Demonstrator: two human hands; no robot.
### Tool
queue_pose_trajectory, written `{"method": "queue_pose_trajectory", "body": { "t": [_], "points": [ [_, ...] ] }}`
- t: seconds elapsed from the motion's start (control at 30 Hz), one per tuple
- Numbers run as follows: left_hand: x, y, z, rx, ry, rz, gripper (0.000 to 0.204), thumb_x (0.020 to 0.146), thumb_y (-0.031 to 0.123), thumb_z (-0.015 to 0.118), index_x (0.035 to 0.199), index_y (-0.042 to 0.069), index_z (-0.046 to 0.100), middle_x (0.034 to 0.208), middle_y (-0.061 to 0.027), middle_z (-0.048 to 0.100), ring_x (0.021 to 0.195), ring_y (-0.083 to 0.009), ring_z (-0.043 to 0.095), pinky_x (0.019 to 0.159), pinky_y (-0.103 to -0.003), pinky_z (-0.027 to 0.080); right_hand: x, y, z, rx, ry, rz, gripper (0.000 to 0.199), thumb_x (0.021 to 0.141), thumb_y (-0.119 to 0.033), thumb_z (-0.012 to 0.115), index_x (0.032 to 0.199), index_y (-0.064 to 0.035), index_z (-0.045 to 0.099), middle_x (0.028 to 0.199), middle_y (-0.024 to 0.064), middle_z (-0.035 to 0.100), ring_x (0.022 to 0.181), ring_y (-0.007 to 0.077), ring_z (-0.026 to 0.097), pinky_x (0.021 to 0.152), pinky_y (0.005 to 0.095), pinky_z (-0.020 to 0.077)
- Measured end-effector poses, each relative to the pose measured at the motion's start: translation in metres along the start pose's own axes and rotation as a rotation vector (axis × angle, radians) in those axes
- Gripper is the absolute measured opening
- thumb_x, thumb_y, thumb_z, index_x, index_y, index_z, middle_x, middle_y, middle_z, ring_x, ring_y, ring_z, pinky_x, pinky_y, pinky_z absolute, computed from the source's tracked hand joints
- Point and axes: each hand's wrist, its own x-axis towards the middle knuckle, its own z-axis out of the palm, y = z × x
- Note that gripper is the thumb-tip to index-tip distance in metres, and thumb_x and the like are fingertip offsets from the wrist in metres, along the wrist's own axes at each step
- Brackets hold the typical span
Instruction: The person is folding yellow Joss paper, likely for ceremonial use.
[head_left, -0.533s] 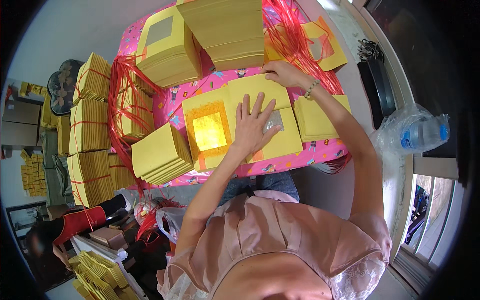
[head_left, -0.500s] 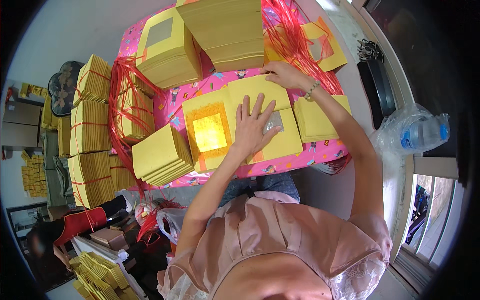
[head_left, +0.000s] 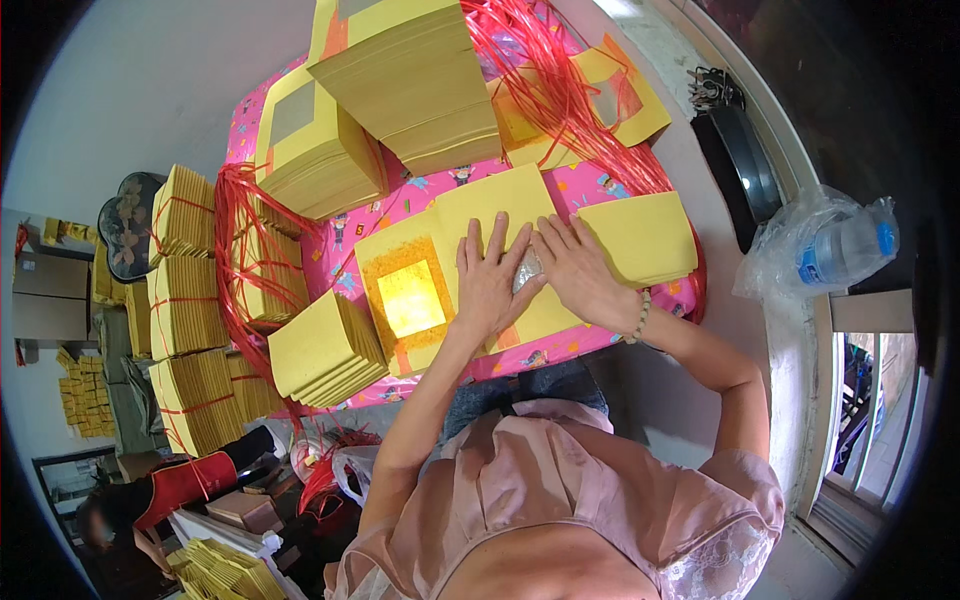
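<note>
My left hand (head_left: 488, 277) lies flat with fingers spread on a yellow paper sheet (head_left: 495, 197). Beside it, my right hand (head_left: 583, 270) presses flat on the same sheet, fingers stretched out. Between the hands part of a silver foil square (head_left: 526, 267) shows; the rest is covered. Left of this sheet lies another yellow sheet with a shiny gold foil square (head_left: 412, 300) in an orange patch. A pile of folded yellow paper (head_left: 325, 350) sits to the left, and another yellow paper pile (head_left: 640, 237) lies just right of my right hand.
Tall yellow paper stacks (head_left: 420, 100) stand at the back of the pink patterned table (head_left: 350, 222). Red plastic strings (head_left: 590, 130) hang over the far right; tied bundles (head_left: 185, 305) line the left. A bottle in clear plastic (head_left: 825, 250) is at right. Another person (head_left: 185, 490) is at lower left.
My right hand has come from the sheet's far edge, where its fingers were bent, down beside my left hand and now lies flat. The left hand stays on the sheet. The view has shifted slightly.
</note>
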Motion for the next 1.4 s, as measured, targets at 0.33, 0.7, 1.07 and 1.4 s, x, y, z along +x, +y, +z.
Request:
{"method": "queue_pose_trajectory", "body": {
  "t": [0.33,0.7,1.07,1.4],
  "points": [
    [-0.001,-0.006,0.0,0.005,-0.004,0.028,0.079,0.087,0.063,0.058,0.152,0.021,0.04,0.161,-0.0164,0.026,0.145,-0.0518,0.016,0.116,-0.062,0.016,-0.007,-0.005,0.009,0.042,-0.057,0.008,0.065,0.09,-0.023,0.052,0.144,0.011,0.038,0.153,0.0282,0.034,0.146,0.0395,0.026,0.122,0.0519,0.0085],
    [-0.018,-0.025,-0.016,-0.024,-0.081,0.008,0.084,0.089,0.061,0.057,0.153,0.012,0.035,0.16,-0.0225,0.024,0.149,-0.0433,0.018,0.118,-0.057,0.019,-0.002,0.001,0.009,0.069,-0.109,-0.007,0.07,0.088,-0.025,0.056,0.146,0.0087,0.035,0.152,0.0319,0.031,0.145,0.0427,0.027,0.121,0.0523,0.0166],
    [-0.02,-0.03,-0.008,-0.094,-0.062,0.001,0.082,0.09,0.058,0.055,0.155,0.013,0.032,0.161,-0.0229,0.021,0.149,-0.0449,0.013,0.119,-0.056,0.015,0.003,-0.005,0.017,-0.045,-0.077,-0.018,0.063,0.089,-0.02,0.058,0.148,-0.0044,0.04,0.15,0.0326,0.034,0.14,0.046,0.035,0.116,0.0517,0.0272],
    [-0.018,-0.053,-0.029,-0.764,0.398,-0.352,0.048,0.094,0.017,0.062,0.139,0.004,0.051,0.129,-0.0241,0.059,0.118,-0.0312,0.06,0.096,-0.038,0.049,0.04,0.005,0.003,-0.117,0.138,-0.077,0.049,0.088,-0.033,0.067,0.129,-0.0076,0.055,0.093,0.01,0.061,0.073,0.0253,0.065,0.074,0.04,0.0479]
  ]
}}
